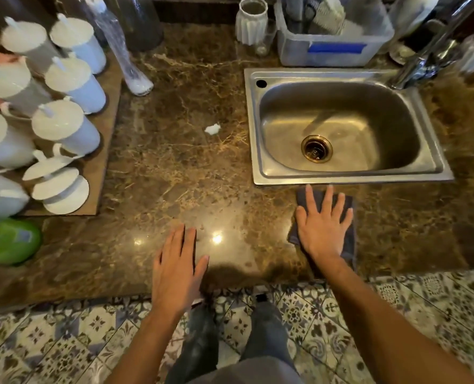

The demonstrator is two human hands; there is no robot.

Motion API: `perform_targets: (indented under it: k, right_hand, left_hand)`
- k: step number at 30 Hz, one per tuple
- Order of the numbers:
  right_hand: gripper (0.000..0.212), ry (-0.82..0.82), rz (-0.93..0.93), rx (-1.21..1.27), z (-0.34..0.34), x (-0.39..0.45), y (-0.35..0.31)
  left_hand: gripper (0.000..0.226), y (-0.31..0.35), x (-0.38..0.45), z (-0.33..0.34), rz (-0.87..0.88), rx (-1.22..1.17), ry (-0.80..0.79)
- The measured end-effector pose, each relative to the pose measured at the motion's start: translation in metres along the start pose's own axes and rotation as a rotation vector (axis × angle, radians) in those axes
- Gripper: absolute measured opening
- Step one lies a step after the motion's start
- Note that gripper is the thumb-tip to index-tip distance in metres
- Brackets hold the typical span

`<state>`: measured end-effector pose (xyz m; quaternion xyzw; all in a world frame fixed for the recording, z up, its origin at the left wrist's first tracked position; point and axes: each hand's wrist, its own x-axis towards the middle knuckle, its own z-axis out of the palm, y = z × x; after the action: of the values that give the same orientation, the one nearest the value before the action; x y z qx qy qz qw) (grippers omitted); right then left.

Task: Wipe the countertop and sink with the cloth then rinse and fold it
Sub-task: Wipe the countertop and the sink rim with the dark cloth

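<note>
Your right hand (323, 225) lies flat, fingers spread, pressing a dark cloth (348, 245) onto the brown marble surface (174, 176), just near of the steel sink (258, 128); no grip closes on it. Your left hand (176, 270) is flat and open too, holding nothing, over the near edge to the left.

The wiping looks barely begun. A small white smear (212, 129) sits on the surface left of the sink, apart from the cloth. The sink basin looks dry, and rinsing and folding remain.

The tap (424, 59) at far right is cut off by the frame, so its handle is out of view. The cloth's near edge is hidden by your wrist; it may be folded double.
</note>
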<state>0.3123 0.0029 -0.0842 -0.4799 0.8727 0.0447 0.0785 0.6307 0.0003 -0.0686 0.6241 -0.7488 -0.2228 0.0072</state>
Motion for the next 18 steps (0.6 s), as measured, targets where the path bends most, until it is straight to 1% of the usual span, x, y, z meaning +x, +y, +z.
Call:
perform_targets:
  k: [2, 5, 6, 8, 10, 11, 12, 13, 16, 18]
  right_hand:
    - [0.062, 0.016, -0.057, 0.007, 0.000, -0.005, -0.050]
    - [0.062, 0.012, -0.202, 0.032, 0.007, -0.038, -0.122]
    - [0.061, 0.001, -0.263, 0.035, 0.011, -0.056, -0.140]
    - [0.059, -0.013, -0.406, 0.014, 0.018, -0.095, -0.160]
    - [0.054, 0.009, -0.549, 0.021, 0.023, -0.122, -0.154]
    - [0.053, 0.026, -0.590, 0.017, 0.024, -0.129, -0.144]
    - [0.053, 0.023, -0.582, 0.009, 0.025, -0.133, -0.130]
    - [0.054, 0.003, -0.525, -0.002, 0.025, -0.135, -0.113]
    - [0.057, -0.047, -0.229, -0.031, 0.019, -0.124, -0.054]
    - [0.060, -0.062, -0.040, -0.023, 0.013, -0.107, -0.030]
  left_hand:
    - [0.067, -0.026, 0.006, -0.012, 0.024, 0.047, 0.042]
    - [0.067, -0.060, 0.023, -0.024, -0.065, 0.025, 0.000]
    - [0.068, -0.068, 0.028, -0.026, -0.061, 0.034, -0.002]
    - [0.068, -0.079, 0.033, -0.027, -0.013, 0.087, 0.018]
    - [0.073, -0.083, 0.035, -0.027, 0.010, 0.143, 0.016]
    - [0.075, -0.083, 0.034, -0.026, 0.013, 0.152, 0.022]
    - [0.076, -0.083, 0.034, -0.026, 0.019, 0.149, 0.030]
    - [0.076, -0.084, 0.035, -0.027, 0.024, 0.133, 0.030]
    - [0.076, -0.088, 0.038, -0.025, 0.025, 0.075, 0.026]
    - [0.075, -0.089, 0.037, -0.024, 0.040, 0.059, 0.023]
